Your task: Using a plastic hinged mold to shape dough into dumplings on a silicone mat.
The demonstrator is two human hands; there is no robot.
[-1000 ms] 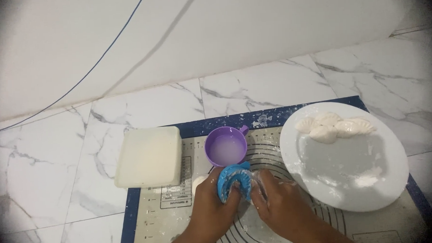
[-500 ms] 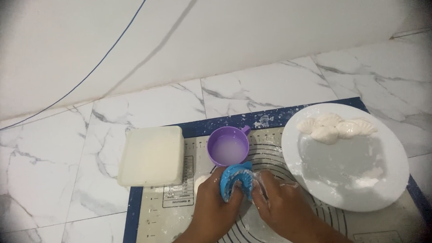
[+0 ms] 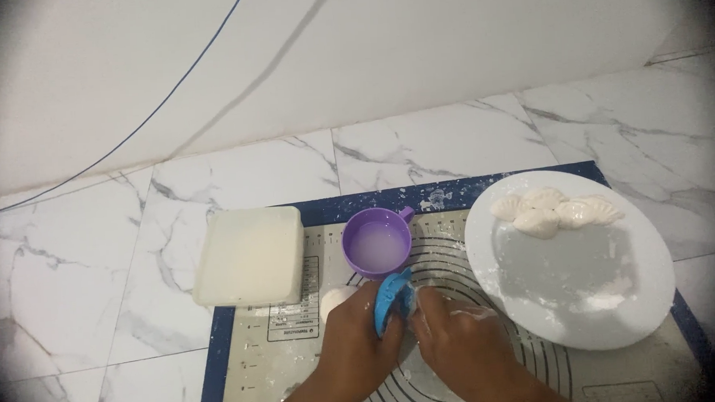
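Left hand point(image 3: 354, 340) and right hand point(image 3: 457, 344) — both clasped on a folded blue dumpling press point(image 3: 394, 301), lower centre | purple cup point(image 3: 377, 244) just above | white plate point(image 3: 569, 257) with shaped dumplings point(image 3: 556, 210) — right | white box point(image 3: 251, 256), left | baking mat point(image 3: 300, 361) beneath

left hand point(image 3: 355, 348): bare, no sleeve | right hand point(image 3: 457, 344): bare, flour-dusted fingers point(image 3: 424, 306)

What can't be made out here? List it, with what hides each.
Head view:
- What is inside the blue folding press: its shut halves, the left hand and the right hand cover it.
- Contents of the white lidded box: the opaque lid hides them.
- The pale round piece on the mat: partly behind the left hand.
- Both forearms: cut off by the bottom edge.
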